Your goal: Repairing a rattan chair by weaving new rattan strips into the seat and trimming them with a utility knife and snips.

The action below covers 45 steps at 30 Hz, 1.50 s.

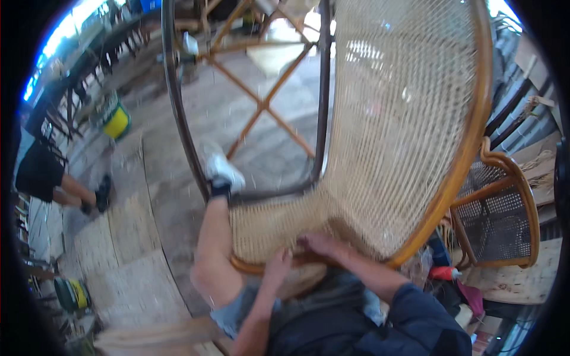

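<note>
A large rattan chair [409, 113] with pale woven cane and an orange-brown frame lies tipped in front of me and fills the upper right. Its narrower cane strip [267, 222] crosses above my lap. My left hand [280, 264] is at the near edge of this strip, its fingers drawn together. Just right of it, my right hand [319, 243] bends over the cane near the corner, also with closed fingers. Blur hides whatever fine thing either hand pinches. My bare leg [214, 237] stretches out along the chair's left side, ending in a white shoe [225, 170].
Dark chair rails and crossed rattan braces [262, 105] extend away from me. On the right stands a smaller cane chair [496, 219], with a red bottle [444, 273] nearby. At left are a person in black shorts [38, 175], a yellow-green bucket [116, 121] and a green tub [72, 295].
</note>
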{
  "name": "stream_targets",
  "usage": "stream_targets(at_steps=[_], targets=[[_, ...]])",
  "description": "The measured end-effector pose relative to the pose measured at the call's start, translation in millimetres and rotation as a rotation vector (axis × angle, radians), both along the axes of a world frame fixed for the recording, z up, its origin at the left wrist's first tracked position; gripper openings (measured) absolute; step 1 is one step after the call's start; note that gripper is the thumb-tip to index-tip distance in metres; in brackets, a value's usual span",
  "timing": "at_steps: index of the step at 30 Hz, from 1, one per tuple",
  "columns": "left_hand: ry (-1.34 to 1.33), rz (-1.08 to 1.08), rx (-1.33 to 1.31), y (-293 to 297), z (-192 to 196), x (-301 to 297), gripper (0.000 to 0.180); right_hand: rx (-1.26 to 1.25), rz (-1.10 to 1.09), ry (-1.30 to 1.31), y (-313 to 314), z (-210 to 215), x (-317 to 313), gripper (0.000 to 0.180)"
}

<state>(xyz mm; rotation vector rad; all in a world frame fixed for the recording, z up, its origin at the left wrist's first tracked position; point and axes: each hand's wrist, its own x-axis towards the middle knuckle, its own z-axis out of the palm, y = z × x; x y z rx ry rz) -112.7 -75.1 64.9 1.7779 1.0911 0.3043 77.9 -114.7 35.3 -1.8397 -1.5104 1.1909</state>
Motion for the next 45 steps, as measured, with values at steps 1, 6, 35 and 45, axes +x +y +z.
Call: stream_targets(at_steps=[1, 6, 35, 45], targets=[[-0.013, 0.005, -0.184, 8.4, -0.6, 2.8, 0.031, -0.173, -0.318, 0.599, 2.1, 13.7, -5.6, 0.026], [0.048, -0.118, -0.259, 41.8, 8.0, 6.5, 0.029, -0.036, -0.042, -0.067, 4.1, -7.1, 29.9, 0.019], [0.749, -0.679, -0.138, 63.9, 15.9, 99.6, 0.020, -0.213, 0.110, -0.284, 6.1, 29.4, 37.7, 0.022], [0.613, -0.854, 0.123, 64.4, -2.7, 96.8, 0.025, 0.069, 0.141, -0.497, -2.0, -7.8, 38.5, 0.018]])
